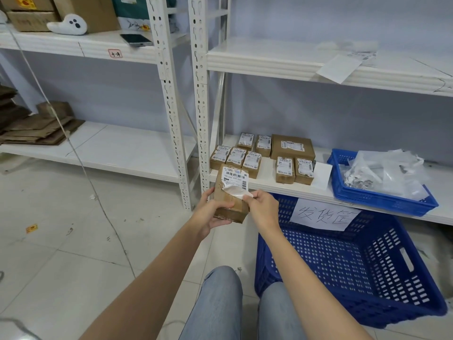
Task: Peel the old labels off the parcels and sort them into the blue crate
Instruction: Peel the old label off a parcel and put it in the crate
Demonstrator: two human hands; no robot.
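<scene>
The left hand [212, 212] wraps its fingers round a small brown parcel [231, 195] and holds it up in front of the shelf. The thumb lies across the front of the box. That is a good, firm hold, and I think it needs to stay firm so the box does not twist.

On the box, the white label [234, 179] is partly off. Its bottom edge is curled up and away from the cardboard, and the top part is still stuck down.

At about 3 o'clock from the box, the right hand [263, 209] pinches the loose corner of the label between thumb and fingers. I think the best way is to pull slowly, up toward 12 o'clock, keeping the paper low and close to the box, so it comes off in one piece and does not rip.

More parcels [262, 155] with labels wait on the low shelf [264, 185], at 1 o'clock from the hands.

The big blue crate [343, 261] sits on the floor at 5 o'clock from the right hand. It looks empty. The clean box goes there.

A smaller blue tray [382, 200] at 3 o'clock holds scraps of paper.
</scene>
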